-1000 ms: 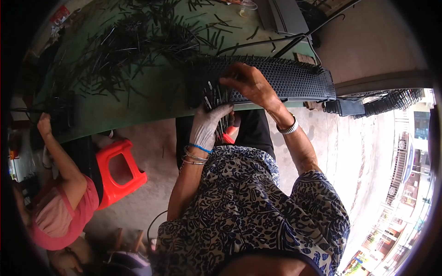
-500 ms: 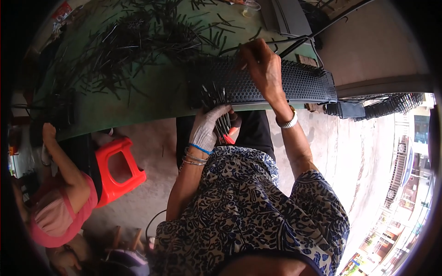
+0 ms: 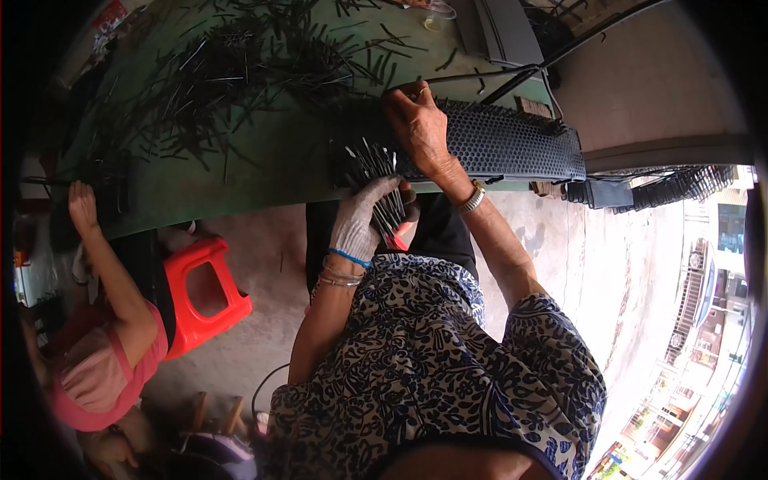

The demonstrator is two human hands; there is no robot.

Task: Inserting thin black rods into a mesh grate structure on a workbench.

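My left hand (image 3: pixel 358 222), in a whitish knit glove with a blue cuff, is closed around a bundle of thin dark strips (image 3: pixel 371 162) at the table's near edge. The strips fan out above the fingers, and their lower ends show below the hand. My bare right hand (image 3: pixel 422 130) is over the left part of a long black perforated rack (image 3: pixel 512 146). Its fingers are curled together, and whatever they may pinch is hidden. Short dark pieces stand along the rack's far edge.
Many loose dark strips (image 3: pixel 216 72) lie heaped on the green table (image 3: pixel 264 180). Left of me, a person in pink (image 3: pixel 120 352) rests a hand by the table, beside a red stool (image 3: pixel 210 296). A dark metal bar (image 3: pixel 576 48) crosses at the upper right.
My right hand has moved left along the rack, closer to the bundle. The left hand still grips the strips, nearly in place. The other person's hand has shifted slightly up.
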